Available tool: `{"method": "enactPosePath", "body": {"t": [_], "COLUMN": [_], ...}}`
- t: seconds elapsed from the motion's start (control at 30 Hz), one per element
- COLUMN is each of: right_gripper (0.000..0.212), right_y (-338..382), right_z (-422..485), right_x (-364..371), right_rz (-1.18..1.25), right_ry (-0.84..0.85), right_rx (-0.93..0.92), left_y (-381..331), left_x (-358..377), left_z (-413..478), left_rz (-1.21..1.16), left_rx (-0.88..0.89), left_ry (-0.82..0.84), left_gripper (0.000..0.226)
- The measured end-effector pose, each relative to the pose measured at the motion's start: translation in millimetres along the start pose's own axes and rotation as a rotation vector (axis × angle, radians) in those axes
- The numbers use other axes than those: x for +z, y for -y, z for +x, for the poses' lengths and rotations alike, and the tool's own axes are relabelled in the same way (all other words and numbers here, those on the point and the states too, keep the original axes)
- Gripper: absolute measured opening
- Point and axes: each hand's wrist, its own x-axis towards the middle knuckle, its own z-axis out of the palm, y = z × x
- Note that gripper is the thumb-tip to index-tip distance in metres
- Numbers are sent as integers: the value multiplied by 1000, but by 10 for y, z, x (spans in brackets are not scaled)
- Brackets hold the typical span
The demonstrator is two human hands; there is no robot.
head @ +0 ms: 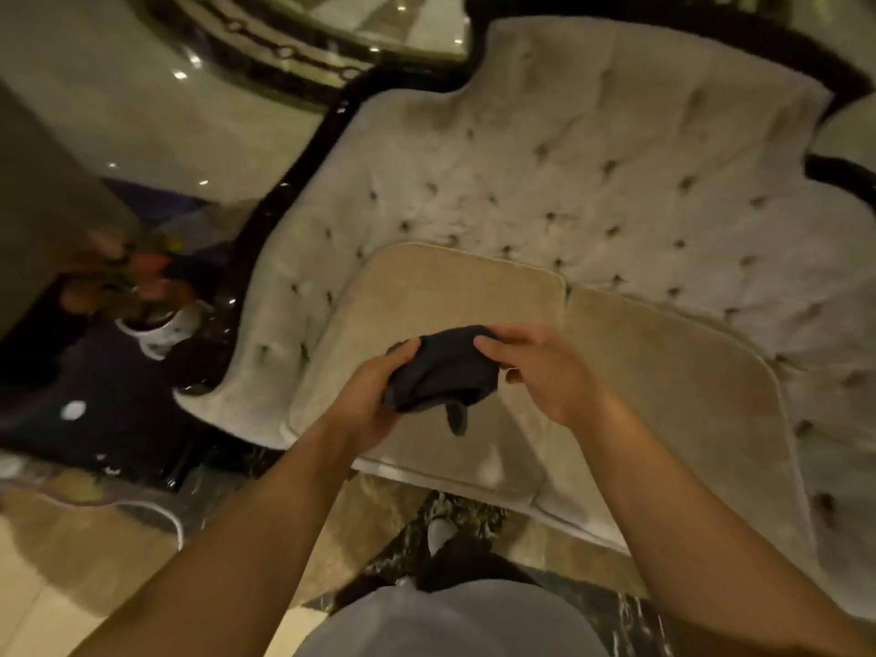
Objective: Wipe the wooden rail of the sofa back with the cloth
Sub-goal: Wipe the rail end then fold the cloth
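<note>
A dark grey cloth (443, 369) is bunched between both my hands, above the beige seat cushion (426, 296) of the sofa. My left hand (367, 400) grips its left side from below. My right hand (540, 372) pinches its right edge. A small corner of the cloth hangs down. The sofa has a pale tufted back (592, 173). Its glossy dark wooden rail (303, 173) curves along the left side and over the top of the back, well beyond my hands.
A white pot with pinkish flowers (156, 320) stands on a dark glossy side table (95, 400) left of the sofa. A second seat cushion (687, 395) lies to the right. Polished marble floor (71, 561) lies below, with my feet near the sofa's front edge.
</note>
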Motion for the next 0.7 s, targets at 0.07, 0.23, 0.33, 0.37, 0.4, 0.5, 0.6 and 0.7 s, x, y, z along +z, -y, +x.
{"method": "enactPosePath", "body": {"t": [0.07, 0.23, 0.33, 0.37, 0.4, 0.5, 0.6, 0.7], "right_gripper": [27, 40, 38, 35, 34, 34, 34, 30], "right_y": [74, 132, 30, -15, -72, -250, -503, -856], "right_z": [305, 794, 958, 1000, 1091, 1300, 1453, 1631], "right_x": [459, 1792, 2472, 2649, 2914, 3574, 4313, 4982], "right_rz": [68, 259, 178, 137, 93, -64, -125, -85], "right_ry": [142, 360, 398, 395, 400, 432, 432, 421], "right_rx": [49, 260, 302, 313, 326, 352, 422, 518], "left_y": [-151, -358, -372, -365, -364, -325, -325, -295], "left_x": [-358, -1354, -1960, -2153, -2447, -3227, -3994, -4710], "left_z": [-136, -518, -663, -696, -722, -796, -845, -790], "left_rz": [-146, -431, -433, -411, -391, -268, -137, 61], "left_rx": [33, 148, 139, 140, 136, 104, 24, -31], "left_ry": [-92, -322, -463, -480, -491, -527, -618, -685], "left_gripper": [41, 69, 83, 90, 96, 82, 47, 34]}}
